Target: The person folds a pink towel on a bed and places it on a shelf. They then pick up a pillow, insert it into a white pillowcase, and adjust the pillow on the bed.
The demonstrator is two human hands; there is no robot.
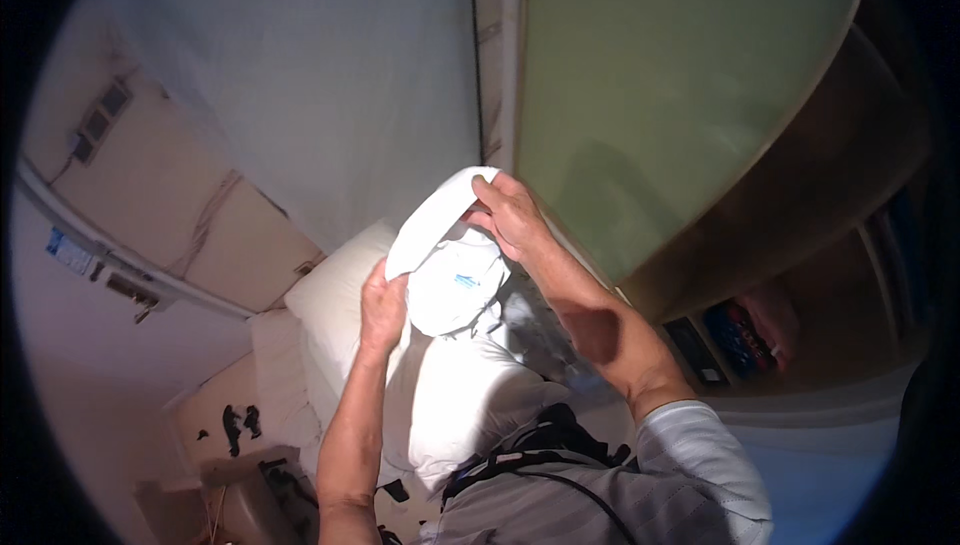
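A white cloth article (457, 286), with a small blue print on its face, is held up in front of me. Its smooth curved band (435, 215) stretches between my two hands; whether it is a cap or a folded garment I cannot tell. My left hand (384, 308) pinches the lower left end of this band. At the upper right end, my right hand (510, 215) has its thumb on the outside and its fingers partly hidden behind the cloth. Below the article lie a brightly lit white pillow-like bundle (457, 402) and a pale pillow (337, 275).
Tall pale blue-grey (337, 79) and green (660, 94) surfaces stand ahead. Wall sockets (97, 124) and a door handle (139, 301) are at left. An open carton (255, 500) and small black objects (236, 425) lie at lower left. Brown shelving (840, 297) holds items at right.
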